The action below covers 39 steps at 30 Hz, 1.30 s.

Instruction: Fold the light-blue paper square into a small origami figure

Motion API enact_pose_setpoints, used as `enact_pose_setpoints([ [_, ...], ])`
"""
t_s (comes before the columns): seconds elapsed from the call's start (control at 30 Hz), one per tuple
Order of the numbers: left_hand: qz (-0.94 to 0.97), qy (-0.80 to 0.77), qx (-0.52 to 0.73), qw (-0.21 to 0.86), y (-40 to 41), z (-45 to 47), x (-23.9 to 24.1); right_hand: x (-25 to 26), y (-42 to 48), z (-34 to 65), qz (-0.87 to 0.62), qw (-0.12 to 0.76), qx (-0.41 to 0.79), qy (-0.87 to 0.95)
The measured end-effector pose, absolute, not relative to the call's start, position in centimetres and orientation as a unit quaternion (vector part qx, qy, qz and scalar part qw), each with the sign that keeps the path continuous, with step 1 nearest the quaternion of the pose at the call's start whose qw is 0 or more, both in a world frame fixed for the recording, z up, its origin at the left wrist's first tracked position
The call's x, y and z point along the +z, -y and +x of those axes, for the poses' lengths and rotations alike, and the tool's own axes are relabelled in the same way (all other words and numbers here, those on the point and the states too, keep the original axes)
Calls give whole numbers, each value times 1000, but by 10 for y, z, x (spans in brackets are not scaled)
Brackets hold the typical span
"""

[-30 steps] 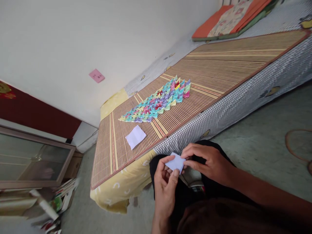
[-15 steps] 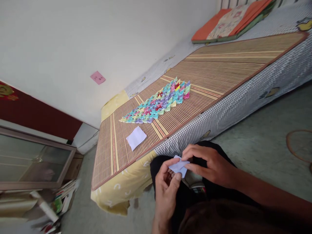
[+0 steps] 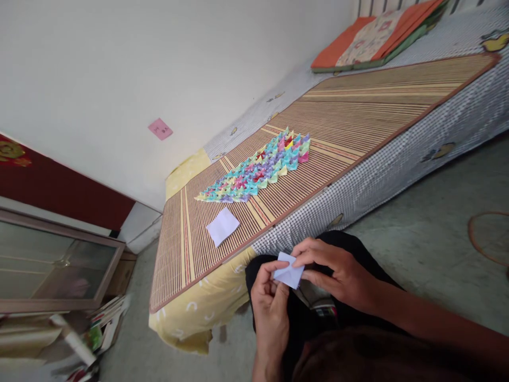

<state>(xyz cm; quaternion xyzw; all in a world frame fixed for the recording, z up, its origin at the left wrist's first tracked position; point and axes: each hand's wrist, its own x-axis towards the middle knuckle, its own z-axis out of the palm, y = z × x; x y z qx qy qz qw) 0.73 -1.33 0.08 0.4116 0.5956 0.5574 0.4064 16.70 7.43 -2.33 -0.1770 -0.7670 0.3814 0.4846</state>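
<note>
A small pale lilac folded paper [image 3: 289, 272] is held over my lap, just off the bed's edge. My left hand [image 3: 271, 305] pinches its lower left side from below. From the right, my right hand [image 3: 338, 270] grips the paper's upper right edge with closed fingers. On the striped bamboo mat [image 3: 358, 116] lies another pale square paper [image 3: 222, 226]. Beyond it sits a flat array of several colourful folded paper pieces [image 3: 258, 170].
The bed's checked and yellow sheet [image 3: 382, 175] hangs to a grey-green floor [image 3: 429, 233]. Orange folded bedding [image 3: 374, 32] lies at the far end. A glass-fronted cabinet [image 3: 51, 265] and scattered books [image 3: 99, 329] stand at left. A pink note [image 3: 160, 129] sticks to the wall.
Both hands have shifted slightly on the lilac paper, turning it and closing a fold. The view has drifted a little; nothing on the mat moved.
</note>
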Motion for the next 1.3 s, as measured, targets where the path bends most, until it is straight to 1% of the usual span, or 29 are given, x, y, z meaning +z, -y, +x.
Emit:
enact_pose_setpoints([
  [0.17,384,-553,582,456,12,12,-1,-25,-72,166,-180,485,391,761],
  [0.23,378,-546,594,454,11,13,-2,-23,-71,166,-187,487,407,750],
  [0.37,373,-573,613,397,10,15,-4,-19,-69,163,-200,505,434,719],
  [0.53,356,-594,625,359,10,21,-3,-14,-65,161,-226,511,450,697],
  [0.67,360,-619,621,317,11,25,-4,-12,-63,162,-244,501,478,679],
  [0.77,390,-627,607,292,10,23,-2,-10,-65,165,-241,476,504,679],
  [0.83,409,-621,598,299,9,21,0,-9,-68,167,-236,453,517,687],
  [1.0,418,-594,584,362,6,18,3,-9,-75,172,-229,413,528,706],
  [1.3,386,-593,621,339,4,24,4,-6,-73,168,-260,423,526,690],
])
